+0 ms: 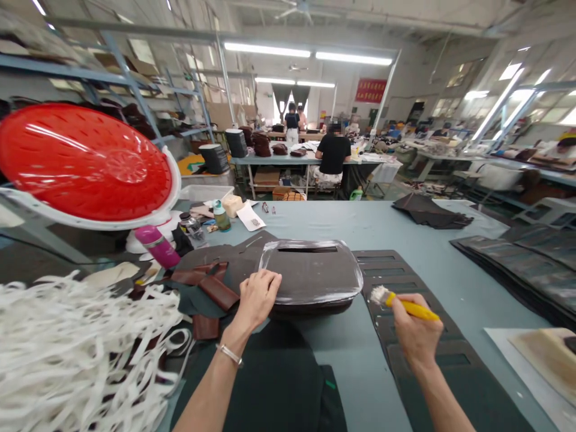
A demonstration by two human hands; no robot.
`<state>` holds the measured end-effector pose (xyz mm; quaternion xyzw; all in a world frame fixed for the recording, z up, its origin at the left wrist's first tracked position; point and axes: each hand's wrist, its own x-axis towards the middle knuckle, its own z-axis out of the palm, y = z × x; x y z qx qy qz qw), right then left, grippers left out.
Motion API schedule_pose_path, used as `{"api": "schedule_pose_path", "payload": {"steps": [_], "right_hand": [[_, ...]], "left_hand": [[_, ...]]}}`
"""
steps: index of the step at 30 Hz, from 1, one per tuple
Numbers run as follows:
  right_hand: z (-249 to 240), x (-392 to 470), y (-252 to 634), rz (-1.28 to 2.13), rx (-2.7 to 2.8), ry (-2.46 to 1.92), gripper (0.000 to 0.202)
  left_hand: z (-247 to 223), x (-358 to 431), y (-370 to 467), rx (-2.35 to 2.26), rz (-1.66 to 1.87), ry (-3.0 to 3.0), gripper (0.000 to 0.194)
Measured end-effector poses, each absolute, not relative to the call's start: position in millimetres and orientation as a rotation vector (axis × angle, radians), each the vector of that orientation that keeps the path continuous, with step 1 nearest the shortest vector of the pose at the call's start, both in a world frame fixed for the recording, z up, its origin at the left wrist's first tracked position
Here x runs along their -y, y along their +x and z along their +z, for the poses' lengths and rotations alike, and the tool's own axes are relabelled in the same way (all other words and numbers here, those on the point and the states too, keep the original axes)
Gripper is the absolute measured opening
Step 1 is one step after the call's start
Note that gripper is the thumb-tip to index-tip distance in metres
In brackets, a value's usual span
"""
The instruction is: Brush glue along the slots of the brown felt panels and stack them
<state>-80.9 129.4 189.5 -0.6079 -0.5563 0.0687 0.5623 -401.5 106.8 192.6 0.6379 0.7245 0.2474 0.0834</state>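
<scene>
A stack of dark rounded panels [315,276] lies mid-table, its top piece rimmed with shiny white glue and cut with a narrow slot near the far edge. My left hand [260,295] rests on the stack's left edge, fingers bent and close together; whether anything is under them is hidden. In my right hand [416,330] is a yellow-handled brush [413,307], its white-coated bristles pointing left, over a long dark panel with rectangular cutouts [380,271]. The brush is to the right of the stack, apart from it.
White strips [81,354] heap at the left, near brown leather pieces [218,291], a pink bottle [157,246] and a red basin [90,162]. Dark sheets [522,270] lie right, beside a glue-stained board [540,360]. A person in black [333,150] sits beyond the table.
</scene>
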Motion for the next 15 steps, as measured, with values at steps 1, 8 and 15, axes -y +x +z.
{"api": "schedule_pose_path", "payload": {"steps": [1, 8, 15], "right_hand": [[196.0, -134.7, -84.0, 0.148, 1.251, -1.439, 0.020], [215.7, -178.8, -261.5, 0.747, 1.454, -1.109, 0.024], [193.0, -218.4, -242.4, 0.592, 1.505, -1.304, 0.017]], "left_hand": [[193.3, -107.4, -397.5, -2.204, 0.747, 1.906, 0.038], [190.4, -106.1, -361.3, -2.604, 0.601, 2.064, 0.034], [181.3, -104.7, -363.2, -2.623, 0.666, 2.031, 0.032]]}}
